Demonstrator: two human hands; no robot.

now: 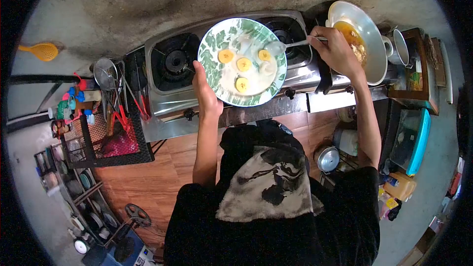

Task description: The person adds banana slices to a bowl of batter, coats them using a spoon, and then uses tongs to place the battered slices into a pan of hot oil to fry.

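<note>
Before me, a steel gas stove (pixel 167 93); a yellow skimmer (pixel 43 51) at ten o'clock; a teal-lidded box (pixel 416 140) at three.

The plate (pixel 242 61) in my left grip (pixel 207 93) is hanging over the middle of the stove (pixel 165 102), covering most of the right burner (pixel 287 32). The left burner (pixel 175 60) is lying open beside it. My right grip (pixel 337 51), holding the spoon (pixel 286 45), is squeezing between plate and pan (pixel 375 56). Just beyond the pan is standing what is probably a mug (pixel 400 47). The utensil rack (pixel 116 118) is walling off the left.
</note>
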